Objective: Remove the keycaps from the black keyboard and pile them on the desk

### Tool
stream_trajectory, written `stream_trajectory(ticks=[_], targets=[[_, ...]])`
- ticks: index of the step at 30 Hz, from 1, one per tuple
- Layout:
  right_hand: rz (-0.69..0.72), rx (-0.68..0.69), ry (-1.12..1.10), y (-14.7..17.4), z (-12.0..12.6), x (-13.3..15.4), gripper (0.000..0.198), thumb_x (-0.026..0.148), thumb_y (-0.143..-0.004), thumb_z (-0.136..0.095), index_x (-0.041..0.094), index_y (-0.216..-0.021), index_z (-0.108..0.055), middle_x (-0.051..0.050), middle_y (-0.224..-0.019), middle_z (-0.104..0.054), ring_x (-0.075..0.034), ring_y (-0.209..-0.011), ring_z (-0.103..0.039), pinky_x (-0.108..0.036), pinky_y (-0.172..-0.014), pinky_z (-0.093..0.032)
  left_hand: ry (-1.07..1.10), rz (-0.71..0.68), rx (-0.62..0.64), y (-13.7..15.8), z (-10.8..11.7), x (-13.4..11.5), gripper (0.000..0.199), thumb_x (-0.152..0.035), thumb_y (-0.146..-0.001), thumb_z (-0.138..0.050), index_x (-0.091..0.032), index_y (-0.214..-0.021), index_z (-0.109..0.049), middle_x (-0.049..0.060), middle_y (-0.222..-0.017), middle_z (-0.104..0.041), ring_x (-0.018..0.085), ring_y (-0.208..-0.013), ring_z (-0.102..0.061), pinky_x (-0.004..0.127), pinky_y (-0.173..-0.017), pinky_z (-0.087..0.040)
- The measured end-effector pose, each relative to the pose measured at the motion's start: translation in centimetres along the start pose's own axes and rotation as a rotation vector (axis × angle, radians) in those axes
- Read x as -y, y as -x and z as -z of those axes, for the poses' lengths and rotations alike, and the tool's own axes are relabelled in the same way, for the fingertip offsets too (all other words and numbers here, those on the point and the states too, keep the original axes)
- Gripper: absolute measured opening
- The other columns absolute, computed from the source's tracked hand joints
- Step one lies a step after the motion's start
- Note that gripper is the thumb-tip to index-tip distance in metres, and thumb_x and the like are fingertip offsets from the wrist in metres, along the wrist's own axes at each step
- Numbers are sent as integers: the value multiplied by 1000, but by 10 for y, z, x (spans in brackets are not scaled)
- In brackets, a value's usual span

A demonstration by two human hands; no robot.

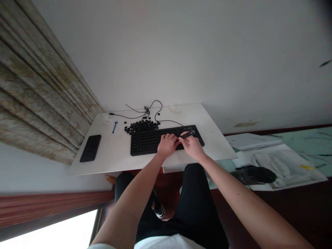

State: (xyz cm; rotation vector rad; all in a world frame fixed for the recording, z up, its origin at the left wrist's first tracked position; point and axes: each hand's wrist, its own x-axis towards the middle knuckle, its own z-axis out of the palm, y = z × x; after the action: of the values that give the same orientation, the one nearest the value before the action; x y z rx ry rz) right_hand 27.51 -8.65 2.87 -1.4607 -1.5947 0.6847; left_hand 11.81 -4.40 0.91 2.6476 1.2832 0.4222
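Note:
A black keyboard (145, 141) lies on the white table, its left part showing rows of keys. My left hand (167, 143) rests on the middle of it, fingers lying over the keys. Close beside it, my right hand (191, 145) is closed around a slim black-handled tool (187, 134) with a shiny end at the upper right. The tool's other end points toward my left fingers, and its tip is hidden. Behind the keyboard sits a pile of loose black keycaps (142, 126). Part of the keyboard is covered by both hands.
A black cable (147, 111) loops behind the keyboard. On the table's left are a blue stick-like tool (114, 127) and a black phone (90, 148). Curtains (38, 76) hang at left. At right, a lower surface bears papers (285, 166) and a black item (255, 174).

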Motion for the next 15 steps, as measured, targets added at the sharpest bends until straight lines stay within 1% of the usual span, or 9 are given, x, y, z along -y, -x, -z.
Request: stream_trajectory(ticks=[2,4,6,8,10,12,15], targets=[[15,21,31,-2,0,4,16,35,-91,-63,24,-103,-62,-7,-84,-76,-28,-93,-77,-35,-80,-61,-1,6,5,0,1,0,28,-39,-103,-47,-22,-113,-66,7,-115,-65,24,-110,-54,41,-95,-41],[-13,1,74,-6,0,4,16,34,-90,-66,24,-101,-62,-7,-82,-76,-28,-90,-77,-35,-79,-61,10,13,3,0,1,1,26,-39,-102,-49,-23,-111,-67,6,-114,-65,23,-110,-54,40,-95,-41],[-78,-61,72,-10,1,1,16,34,-88,-67,23,-97,-61,-6,-79,-76,-27,-83,-77,-36,-76,-61,30,21,-6,0,0,2,23,-39,-100,-54,-24,-110,-68,5,-112,-66,23,-110,-55,39,-95,-41],[-163,-115,20,-13,1,-4,17,36,-88,-67,23,-95,-59,-5,-76,-75,-26,-73,-77,-35,-70,-62,53,24,-16,0,-1,3,22,-40,-99,-56,-25,-110,-69,5,-111,-67,23,-110,-55,39,-96,-41],[-240,-129,-69,-14,1,-9,19,37,-88,-67,22,-95,-58,-4,-74,-74,-24,-66,-76,-35,-64,-62,69,24,-27,1,-1,3,24,-41,-100,-54,-24,-110,-68,5,-111,-67,22,-110,-55,39,-96,-40],[-288,-113,-139,-16,1,-11,19,37,-88,-67,22,-96,-58,-4,-74,-73,-23,-64,-75,-35,-61,-62,70,25,-38,1,-1,2,26,-40,-102,-49,-23,-109,-68,5,-111,-67,22,-110,-55,39,-96,-40],[-279,-77,-103,-23,0,-12,18,34,-86,-70,22,-95,-60,-3,-71,-73,-23,-64,-75,-36,-62,-63,55,40,-46,2,-1,1,28,-36,-104,-43,-23,-106,-67,6,-109,-68,22,-108,-56,40,-96,-40]])
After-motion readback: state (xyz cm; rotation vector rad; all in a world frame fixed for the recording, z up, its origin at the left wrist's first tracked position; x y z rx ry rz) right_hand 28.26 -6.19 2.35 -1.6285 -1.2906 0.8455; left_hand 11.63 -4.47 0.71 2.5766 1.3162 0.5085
